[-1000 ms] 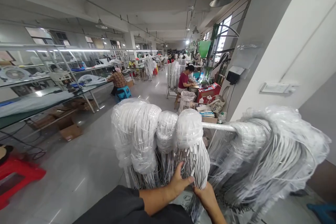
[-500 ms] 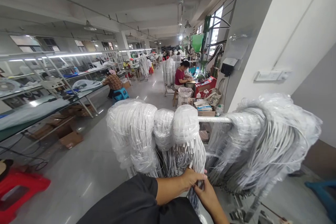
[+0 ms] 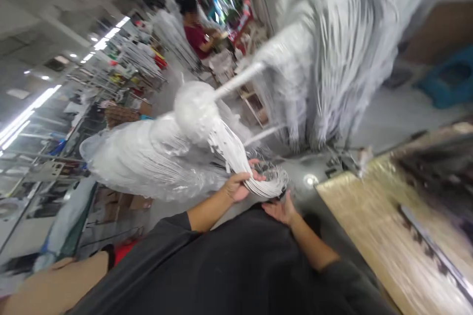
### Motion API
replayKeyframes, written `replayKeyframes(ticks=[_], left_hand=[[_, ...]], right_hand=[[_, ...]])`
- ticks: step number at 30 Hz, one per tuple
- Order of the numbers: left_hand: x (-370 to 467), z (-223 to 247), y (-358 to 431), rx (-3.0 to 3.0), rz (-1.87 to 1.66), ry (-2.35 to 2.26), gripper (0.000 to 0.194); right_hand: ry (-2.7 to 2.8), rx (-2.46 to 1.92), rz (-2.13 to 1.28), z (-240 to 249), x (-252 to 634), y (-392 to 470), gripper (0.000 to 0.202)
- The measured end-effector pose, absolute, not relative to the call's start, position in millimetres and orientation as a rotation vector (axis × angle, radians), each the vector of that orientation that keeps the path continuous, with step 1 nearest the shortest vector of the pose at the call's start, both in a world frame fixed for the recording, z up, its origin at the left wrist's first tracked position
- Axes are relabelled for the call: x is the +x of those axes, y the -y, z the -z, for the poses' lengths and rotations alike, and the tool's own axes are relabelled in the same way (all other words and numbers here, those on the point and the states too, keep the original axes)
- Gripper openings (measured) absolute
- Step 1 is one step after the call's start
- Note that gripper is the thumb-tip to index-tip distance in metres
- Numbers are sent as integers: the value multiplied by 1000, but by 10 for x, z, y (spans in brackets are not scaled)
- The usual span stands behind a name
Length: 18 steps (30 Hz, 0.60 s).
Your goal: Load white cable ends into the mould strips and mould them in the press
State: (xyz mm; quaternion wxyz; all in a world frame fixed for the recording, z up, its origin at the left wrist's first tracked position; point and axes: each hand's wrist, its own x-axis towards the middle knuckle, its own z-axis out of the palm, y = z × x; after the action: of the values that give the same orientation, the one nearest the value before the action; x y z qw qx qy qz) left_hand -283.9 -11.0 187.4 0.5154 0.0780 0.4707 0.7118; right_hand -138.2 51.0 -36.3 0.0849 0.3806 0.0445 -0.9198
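A bundle of white cables (image 3: 236, 150) hangs from a rail, its top wrapped in clear plastic film (image 3: 195, 108). My left hand (image 3: 239, 186) is closed around the lower part of this bundle, thumb across the strands. Below the grip the cables bend to the right, and their darker, thin ends (image 3: 275, 174) fan out in a loose curl. Just beneath that curl lies my right hand (image 3: 281, 209), palm up with fingers stretched out and thumb raised. Whether it touches the strands is too blurred to tell.
More film-wrapped cable bundles (image 3: 148, 157) hang to the left, and others (image 3: 332, 59) on the right. The white rail (image 3: 240, 78) joins them. A table (image 3: 369, 206) stands at the right, a blue stool (image 3: 451, 76) beyond. A person in red (image 3: 197, 34) sits farther back.
My view has tilted and turned downward to the right. The bundle's lower end has swung toward me. My hands, close together on the cables before, are now apart, the right one lower.
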Motion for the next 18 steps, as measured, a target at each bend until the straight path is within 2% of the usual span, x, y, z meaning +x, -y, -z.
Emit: replayKeyframes(ticks=[4,7,10,15,18], left_hand=[[-2899,-1988,204,193,-1601,-1118,53],[-2966,-1993,312,236,-1527,-1087,52],[-3123,-1933,452,280,-1432,-1033,48],[-3536,-1806,647,310,-1202,-952,47],[-3733,-1771,632,338,-1040,-846,46]], right_hand=[[235,1359,2961,1001,-1486,-369,87],[327,1499,3133,1252,-1529,-304,79],[339,1593,3278,1379,-1579,-302,70],[182,1837,3431,1451,-1405,-271,43],[-18,1981,3464,1320,-1063,-71,40]])
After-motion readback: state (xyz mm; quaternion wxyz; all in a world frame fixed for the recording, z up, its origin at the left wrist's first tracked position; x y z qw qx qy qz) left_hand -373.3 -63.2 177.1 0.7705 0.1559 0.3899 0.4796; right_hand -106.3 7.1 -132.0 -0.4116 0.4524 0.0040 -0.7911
